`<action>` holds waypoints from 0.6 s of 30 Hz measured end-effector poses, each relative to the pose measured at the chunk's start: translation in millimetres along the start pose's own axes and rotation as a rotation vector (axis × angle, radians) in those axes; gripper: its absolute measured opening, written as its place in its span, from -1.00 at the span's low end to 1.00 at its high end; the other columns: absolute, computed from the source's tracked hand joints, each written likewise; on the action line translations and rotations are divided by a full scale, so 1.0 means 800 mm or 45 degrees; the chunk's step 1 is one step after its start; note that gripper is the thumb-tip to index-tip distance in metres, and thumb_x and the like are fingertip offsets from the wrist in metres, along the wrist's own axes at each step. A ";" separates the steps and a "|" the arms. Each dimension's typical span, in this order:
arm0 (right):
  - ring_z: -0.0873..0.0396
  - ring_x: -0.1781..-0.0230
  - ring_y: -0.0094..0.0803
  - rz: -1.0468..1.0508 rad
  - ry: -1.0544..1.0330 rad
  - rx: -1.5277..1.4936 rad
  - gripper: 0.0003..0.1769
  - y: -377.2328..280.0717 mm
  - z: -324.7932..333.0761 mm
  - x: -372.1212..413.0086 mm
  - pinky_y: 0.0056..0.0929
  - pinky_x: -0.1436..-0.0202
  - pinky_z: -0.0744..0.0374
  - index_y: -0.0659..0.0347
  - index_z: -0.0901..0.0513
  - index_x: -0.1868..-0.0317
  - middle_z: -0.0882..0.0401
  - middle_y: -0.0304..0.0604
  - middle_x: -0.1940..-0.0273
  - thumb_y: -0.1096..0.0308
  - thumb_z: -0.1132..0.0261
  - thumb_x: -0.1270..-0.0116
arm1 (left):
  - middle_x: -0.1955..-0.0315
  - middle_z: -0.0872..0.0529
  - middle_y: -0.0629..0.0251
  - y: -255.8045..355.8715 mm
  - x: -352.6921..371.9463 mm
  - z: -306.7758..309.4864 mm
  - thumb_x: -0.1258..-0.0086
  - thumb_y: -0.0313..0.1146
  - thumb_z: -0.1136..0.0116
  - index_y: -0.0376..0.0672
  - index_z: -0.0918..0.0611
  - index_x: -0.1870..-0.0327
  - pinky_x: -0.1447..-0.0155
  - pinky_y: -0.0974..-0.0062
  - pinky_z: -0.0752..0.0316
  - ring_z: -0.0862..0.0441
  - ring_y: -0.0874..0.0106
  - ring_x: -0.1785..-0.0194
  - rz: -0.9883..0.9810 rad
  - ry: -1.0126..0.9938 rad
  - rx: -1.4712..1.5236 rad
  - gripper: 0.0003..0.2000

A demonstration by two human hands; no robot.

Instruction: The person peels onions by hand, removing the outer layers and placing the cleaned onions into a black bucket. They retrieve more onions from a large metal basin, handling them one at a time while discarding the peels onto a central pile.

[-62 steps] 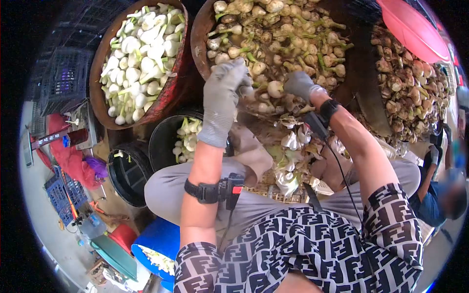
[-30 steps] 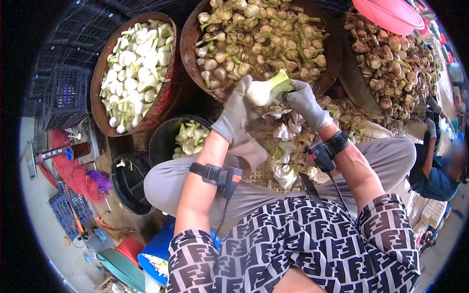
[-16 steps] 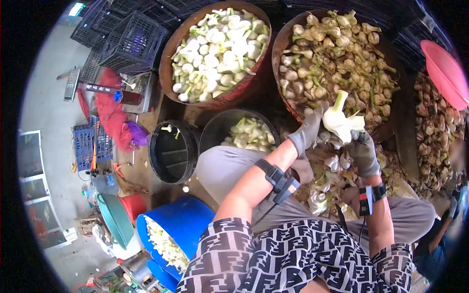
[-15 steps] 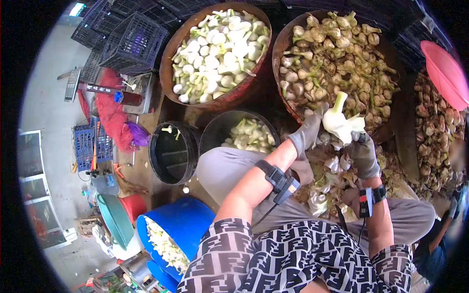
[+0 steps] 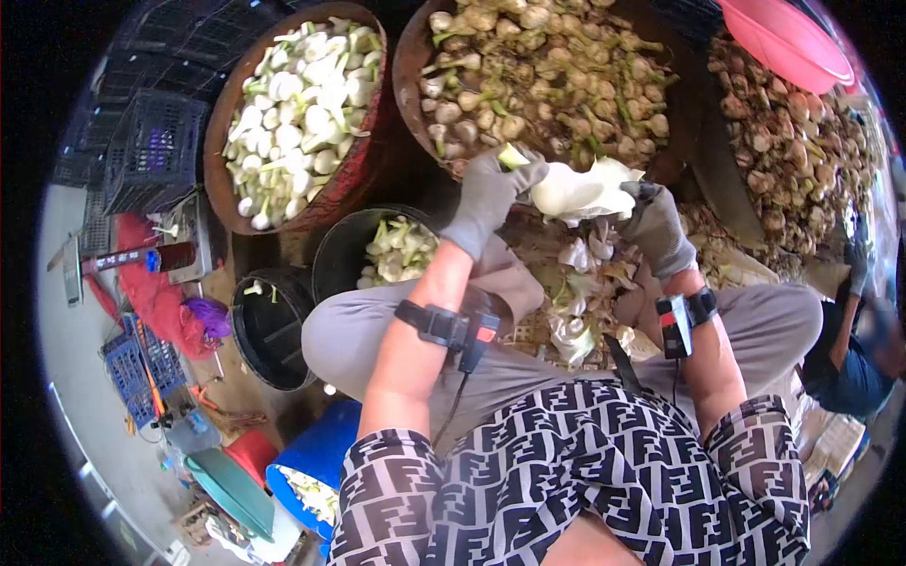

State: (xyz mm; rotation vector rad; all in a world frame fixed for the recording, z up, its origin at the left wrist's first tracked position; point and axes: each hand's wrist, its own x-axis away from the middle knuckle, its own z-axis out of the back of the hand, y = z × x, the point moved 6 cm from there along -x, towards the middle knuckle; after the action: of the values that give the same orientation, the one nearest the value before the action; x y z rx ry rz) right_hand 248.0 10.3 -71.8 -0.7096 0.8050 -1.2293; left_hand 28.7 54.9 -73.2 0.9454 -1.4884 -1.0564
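Note:
A large white garlic bulb (image 5: pixel 576 191) with loosened skin is stretched between my two gloved hands. My left hand (image 5: pixel 493 193) is closed round its green-tipped stem, the bulb lying sideways. At the other end, my right hand (image 5: pixel 658 226) pinches the pale outer skin with dark-tipped fingers. Beneath the hands lies a pile of peeled garlic skins (image 5: pixel 576 330) between my legs. Just beyond, a big round tub (image 5: pixel 408 80) holds unpeeled, brownish garlic bulbs in murky water.
Cleaned white garlic fills a second tub (image 5: pixel 215 160) at the left. Nearer stand a black bucket (image 5: pixel 330 255) with garlic, a darker bucket (image 5: pixel 247 340) and a blue barrel (image 5: pixel 330 443). A pink basin (image 5: pixel 788 42) rests by piled garlic at right; another person (image 5: pixel 854 354) is beyond.
The garlic bulb has turned from stem-up to lying sideways. My left hand now grips its stem, and my right hand draws skin out on the right. The view has swung right.

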 end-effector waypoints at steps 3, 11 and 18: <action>-0.56 0.31 -0.53 -0.192 0.007 -0.538 -0.82 -0.021 0.025 0.002 -0.58 0.23 -0.52 0.39 -0.54 0.22 -0.61 -0.19 0.32 0.48 -0.17 -0.17 | 0.34 -0.66 0.37 0.009 0.000 -0.008 -0.13 -0.46 -0.29 -0.21 -0.61 0.31 0.21 0.63 -0.49 -0.56 0.60 0.28 -0.112 -0.160 0.160 -0.86; -0.61 0.38 -0.34 -0.059 0.105 0.000 -0.78 -0.039 0.093 0.030 -0.51 0.28 -0.52 0.32 -0.58 0.33 -0.62 -0.13 0.39 0.40 -0.34 0.00 | 0.15 -0.62 0.20 -0.006 -0.009 0.021 -0.30 -0.42 -0.08 -0.28 -0.53 0.09 0.08 0.42 -0.60 -0.61 0.32 0.10 0.061 -0.152 1.126 -0.79; -0.56 0.24 -0.52 -0.218 0.111 -0.536 -0.68 -0.050 0.105 0.052 -0.50 0.17 -0.55 0.31 -0.51 0.18 -0.59 -0.19 0.23 0.52 -0.35 -0.01 | 0.31 -0.64 0.29 -0.065 -0.027 0.061 -0.32 -0.28 -0.08 -0.18 -0.56 0.06 0.62 0.72 -0.38 -0.58 0.50 0.47 0.389 0.338 1.198 -0.76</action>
State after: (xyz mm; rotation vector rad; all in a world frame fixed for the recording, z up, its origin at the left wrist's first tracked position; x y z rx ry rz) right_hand 303.4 -35.2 0.9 -1.0890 1.1102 -1.2632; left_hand -14.6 66.4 -132.8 1.3587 -1.8342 0.0533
